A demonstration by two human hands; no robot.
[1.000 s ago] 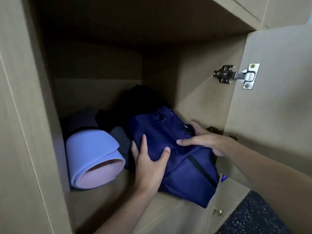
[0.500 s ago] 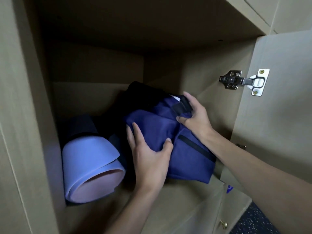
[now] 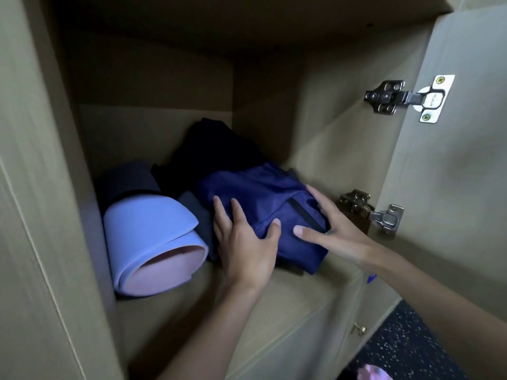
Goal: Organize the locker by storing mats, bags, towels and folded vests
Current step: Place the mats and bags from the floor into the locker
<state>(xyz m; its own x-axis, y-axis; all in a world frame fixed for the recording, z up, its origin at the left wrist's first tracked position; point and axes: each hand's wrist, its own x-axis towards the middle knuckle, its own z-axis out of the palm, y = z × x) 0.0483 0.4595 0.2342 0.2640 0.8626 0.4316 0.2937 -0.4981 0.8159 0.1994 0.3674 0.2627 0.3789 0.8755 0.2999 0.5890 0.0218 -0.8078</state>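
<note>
A navy blue folded bag (image 3: 260, 193) with a black zipper lies on the locker shelf (image 3: 247, 303), towards the right wall. My left hand (image 3: 244, 242) grips its left side, with the thumb on top of the fabric. My right hand (image 3: 332, 229) holds its right end, thumb laid flat across the front and fingers over the far edge. A rolled mat (image 3: 145, 229), light blue outside and pink inside, lies at the shelf's left with its open end facing me. Dark folded cloth (image 3: 214, 149) is piled behind the bag.
A dark roll (image 3: 126, 179) sits behind the mat against the left wall. The locker door (image 3: 452, 187) stands open on the right, on two metal hinges (image 3: 389, 97). Below is a small knob (image 3: 359, 329) and speckled dark floor (image 3: 406, 349).
The bag has gone down and deeper onto the shelf. My right hand slid from the bag's upper back corner to its right front end. My left hand kept its grip.
</note>
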